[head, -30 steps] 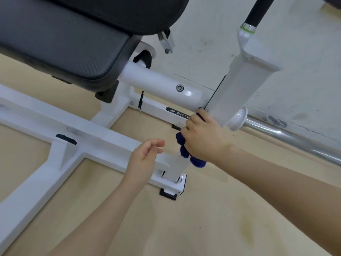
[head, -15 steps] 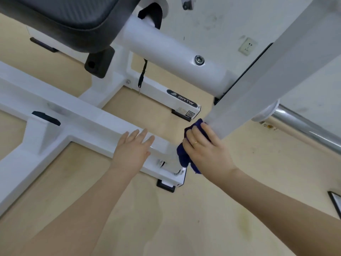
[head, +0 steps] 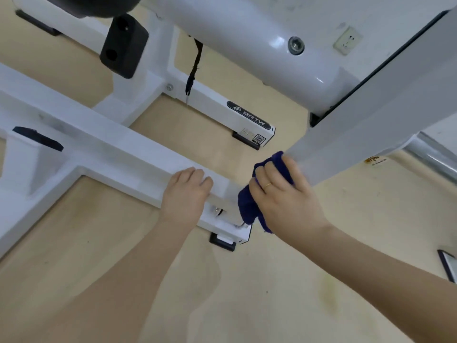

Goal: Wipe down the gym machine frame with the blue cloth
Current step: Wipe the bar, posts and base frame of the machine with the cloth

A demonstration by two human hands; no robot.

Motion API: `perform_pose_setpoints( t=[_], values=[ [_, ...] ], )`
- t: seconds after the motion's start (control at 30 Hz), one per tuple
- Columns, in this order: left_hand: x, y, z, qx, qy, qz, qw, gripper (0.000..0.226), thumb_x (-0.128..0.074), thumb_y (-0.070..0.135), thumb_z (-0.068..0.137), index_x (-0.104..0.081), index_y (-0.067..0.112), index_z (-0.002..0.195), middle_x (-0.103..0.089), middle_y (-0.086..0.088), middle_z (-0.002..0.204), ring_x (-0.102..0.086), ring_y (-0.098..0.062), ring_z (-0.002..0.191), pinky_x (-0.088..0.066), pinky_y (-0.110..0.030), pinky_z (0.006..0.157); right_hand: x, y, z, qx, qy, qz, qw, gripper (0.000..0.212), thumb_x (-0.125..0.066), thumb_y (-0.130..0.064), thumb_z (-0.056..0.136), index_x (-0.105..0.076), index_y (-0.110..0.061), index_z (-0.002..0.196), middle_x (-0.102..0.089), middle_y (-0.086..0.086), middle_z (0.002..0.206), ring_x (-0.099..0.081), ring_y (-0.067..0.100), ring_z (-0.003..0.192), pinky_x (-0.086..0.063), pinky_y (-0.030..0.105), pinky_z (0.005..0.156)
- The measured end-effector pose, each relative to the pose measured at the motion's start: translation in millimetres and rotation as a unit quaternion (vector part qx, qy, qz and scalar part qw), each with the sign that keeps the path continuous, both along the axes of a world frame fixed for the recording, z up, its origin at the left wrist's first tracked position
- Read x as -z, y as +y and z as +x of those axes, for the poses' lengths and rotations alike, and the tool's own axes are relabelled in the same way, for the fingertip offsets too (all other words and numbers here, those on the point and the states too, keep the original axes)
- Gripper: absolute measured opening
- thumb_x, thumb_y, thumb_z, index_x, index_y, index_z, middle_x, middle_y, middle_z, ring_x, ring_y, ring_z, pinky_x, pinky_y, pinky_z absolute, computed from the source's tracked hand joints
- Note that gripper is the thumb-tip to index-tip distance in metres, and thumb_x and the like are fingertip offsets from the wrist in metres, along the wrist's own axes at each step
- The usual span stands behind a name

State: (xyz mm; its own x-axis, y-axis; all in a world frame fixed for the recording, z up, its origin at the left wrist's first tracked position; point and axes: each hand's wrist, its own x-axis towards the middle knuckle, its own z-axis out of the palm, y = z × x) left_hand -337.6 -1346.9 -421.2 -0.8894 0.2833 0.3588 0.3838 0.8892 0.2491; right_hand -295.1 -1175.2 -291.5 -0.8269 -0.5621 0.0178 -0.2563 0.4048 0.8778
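The right hand (head: pixel 284 196), a gold ring (head: pixel 267 185) on one finger, grips a bunched blue cloth (head: pixel 247 206) against the lower end of a slanted white post (head: pixel 366 125) of the gym machine frame. The left hand (head: pixel 186 194) rests flat on the white floor beam (head: pixel 99 144), fingers straight, just beside the cloth. Behind them a second base rail (head: pixel 222 105) carries a black "BRTW" label (head: pixel 249 115) and a QR sticker (head: pixel 259 139). A thick white tube (head: pixel 247 33) with a bolt (head: pixel 296 45) crosses overhead, a black rubber stop (head: pixel 123 45) at its left. A wall socket (head: pixel 347 40) shows at upper right, and a chrome bar (head: pixel 435 154) at the right edge, above the tan floor (head: pixel 272 293).
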Motion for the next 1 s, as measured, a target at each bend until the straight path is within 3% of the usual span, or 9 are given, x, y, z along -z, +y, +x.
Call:
perform_pose_setpoints(
  t=[0.13, 0.27, 0.37, 0.53, 0.63, 0.73, 0.8, 0.87, 1.0],
  values=[
    [2.5, 1.4, 1.4, -0.003, 0.007, 0.002, 1.0, 0.036, -0.084, 0.0, 0.049, -0.067, 0.008, 0.08, -0.066, -0.009, 0.085, -0.067, -0.03, 0.09, -0.034, -0.033, 0.085, 0.5, 0.5, 5.8, 0.044, 0.021, 0.067, 0.997, 0.044, -0.033, -0.019, 0.082, -0.061, -0.004, 0.113, -0.059, 0.012, 0.119, -0.041, 0.032, 0.119, -0.002, 0.051, 0.113],
    [6.8, 1.5, 3.4, -0.002, 0.018, -0.018, 1.0, 0.03, -0.076, 0.002, 0.059, -0.069, 0.008, 0.088, -0.067, -0.011, 0.095, -0.066, -0.03, 0.096, -0.043, -0.037, 0.089, 40.2, -13.0, -0.8, 0.017, -0.099, 0.152, 0.983, 0.067, -0.011, -0.011, 0.076, -0.07, -0.015, 0.108, -0.065, 0.005, 0.111, -0.051, 0.029, 0.115, -0.001, 0.058, 0.11],
    [11.4, 1.4, 6.3, -0.016, 0.021, -0.021, 0.999, 0.032, -0.056, 0.0, 0.068, -0.07, 0.006, 0.096, -0.067, -0.014, 0.104, -0.065, -0.033, 0.101, -0.041, -0.04, 0.095, 18.2, -11.5, -7.6, -0.006, -0.089, 0.11, 0.99, 0.052, -0.025, -0.014, 0.078, -0.075, -0.016, 0.091, -0.069, 0.003, 0.097, -0.057, 0.028, 0.106, -0.003, 0.054, 0.112],
    [8.8, 5.5, 12.0, -0.027, -0.066, -0.038, 0.997, 0.057, -0.089, 0.014, 0.051, -0.069, 0.004, 0.103, -0.065, -0.018, 0.113, -0.063, -0.036, 0.106, -0.036, -0.045, 0.096, -83.5, 13.6, 3.6, -0.085, 0.112, -0.105, 0.985, 0.039, -0.027, -0.005, 0.088, -0.065, -0.004, 0.096, -0.064, 0.014, 0.108, -0.043, 0.032, 0.122, -0.003, 0.049, 0.114],
    [-3.1, 3.0, 21.0, -0.021, -0.124, -0.042, 0.991, 0.069, -0.09, 0.03, 0.051, -0.068, 0.005, 0.112, -0.062, -0.016, 0.122, -0.06, -0.036, 0.111, -0.049, -0.049, 0.09, -78.1, 13.9, 8.7, -0.052, 0.129, -0.09, 0.986, 0.036, -0.031, -0.008, 0.09, -0.062, -0.005, 0.108, -0.061, 0.011, 0.121, -0.037, 0.03, 0.129, -0.008, 0.048, 0.114],
    [-29.1, 0.5, 29.1, -0.022, -0.205, -0.061, 0.977, 0.075, -0.057, 0.047, 0.087, -0.027, 0.014, 0.147, -0.017, -0.008, 0.156, -0.019, -0.03, 0.143, -0.02, -0.047, 0.114, -42.9, 10.2, 5.9, -0.029, 0.044, -0.003, 0.999, 0.047, -0.023, -0.011, 0.087, -0.064, -0.008, 0.112, -0.061, 0.005, 0.123, -0.043, 0.026, 0.129, -0.007, 0.045, 0.115],
    [-47.1, -2.0, 32.7, 0.019, -0.278, -0.003, 0.961, 0.067, -0.035, 0.047, 0.097, 0.0, 0.025, 0.15, 0.009, 0.003, 0.158, 0.005, -0.022, 0.146, -0.003, -0.038, 0.117, -45.5, 15.1, 2.7, -0.065, -0.005, 0.032, 0.997, 0.053, -0.019, -0.012, 0.086, -0.066, -0.013, 0.112, -0.061, 0.002, 0.122, -0.046, 0.023, 0.128, -0.007, 0.045, 0.115],
    [-73.3, -0.4, 39.1, 0.068, -0.315, 0.147, 0.935, 0.065, -0.041, 0.039, 0.097, -0.005, 0.028, 0.15, 0.001, 0.01, 0.157, -0.003, -0.014, 0.145, -0.009, -0.029, 0.116, -72.8, 22.2, 1.8, -0.104, 0.009, 0.017, 0.994, 0.045, -0.03, -0.014, 0.086, -0.067, -0.016, 0.11, -0.062, 0.002, 0.123, -0.044, 0.024, 0.13, -0.004, 0.045, 0.115],
    [-140.9, 11.2, 56.9, 0.147, -0.314, 0.407, 0.845, 0.055, -0.05, 0.026, 0.095, -0.025, 0.037, 0.143, -0.027, 0.029, 0.137, -0.03, 0.005, 0.128, -0.024, -0.014, 0.103, -132.7, 40.4, 5.0, -0.178, 0.181, -0.115, 0.96, 0.038, -0.051, -0.017, 0.085, -0.062, -0.017, 0.122, -0.053, 0.004, 0.135, -0.035, 0.027, 0.133, -0.001, 0.051, 0.114]
  ],
)
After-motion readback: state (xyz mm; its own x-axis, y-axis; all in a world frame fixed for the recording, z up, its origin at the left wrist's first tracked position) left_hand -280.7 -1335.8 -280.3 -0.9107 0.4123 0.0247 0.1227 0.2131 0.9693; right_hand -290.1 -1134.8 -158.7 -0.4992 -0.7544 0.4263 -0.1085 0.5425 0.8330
